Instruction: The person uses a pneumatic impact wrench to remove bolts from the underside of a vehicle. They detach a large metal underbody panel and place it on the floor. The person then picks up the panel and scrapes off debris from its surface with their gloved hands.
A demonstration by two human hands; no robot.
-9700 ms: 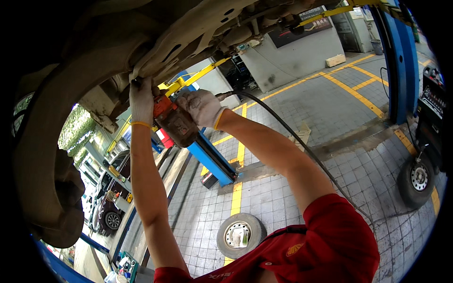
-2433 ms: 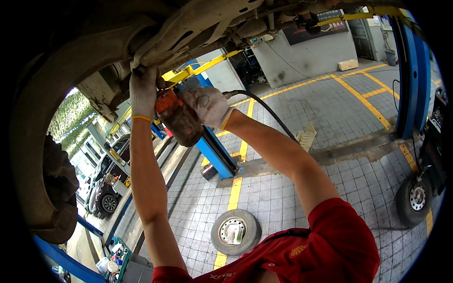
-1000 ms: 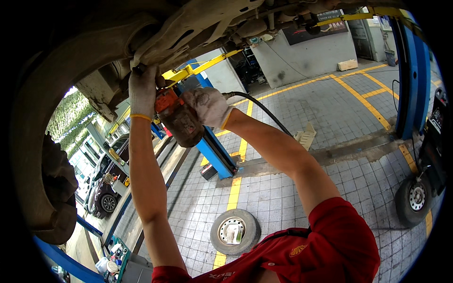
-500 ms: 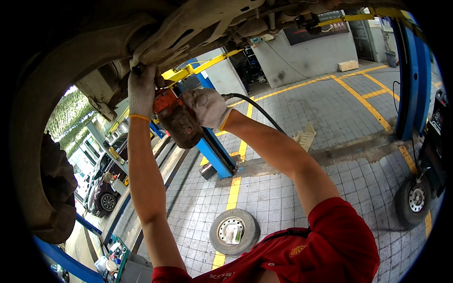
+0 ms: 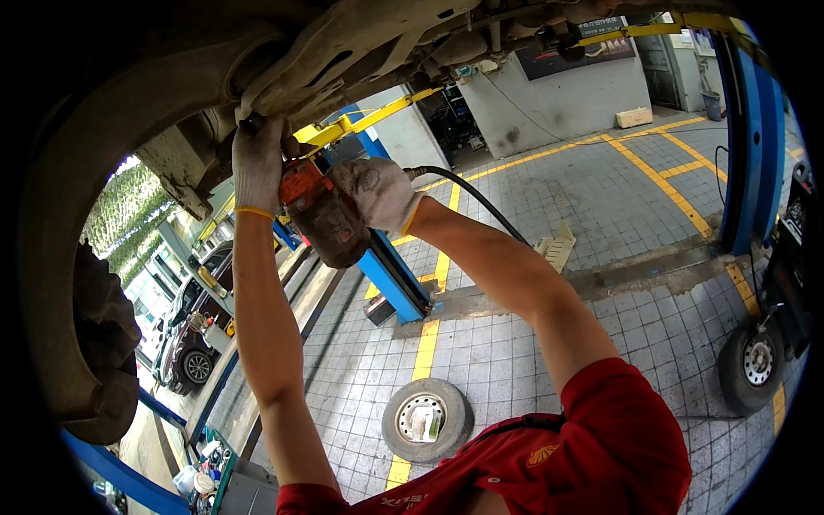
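Overhead is the underside of a raised car, with a curved metal suspension part (image 5: 330,64) above my hands. My right hand (image 5: 378,196), in a soiled white work glove, is closed round the handle of an air impact wrench (image 5: 322,219) with a red and dark, worn body. A black air hose (image 5: 481,202) runs from its handle down to the right. Raised beside the tool's front, my left hand (image 5: 257,167) wears a similar glove with a yellow cuff edge. Its fingers curl just under the suspension part, and what they hold is hidden.
A wheel (image 5: 446,408) lies on the tiled floor below. Blue lift posts (image 5: 390,279) (image 5: 748,154) stand ahead and at right, with a yellow lift arm (image 5: 369,120) near my hands. Another wheel (image 5: 747,369) leans at right. A dark car (image 5: 193,343) stands at left.
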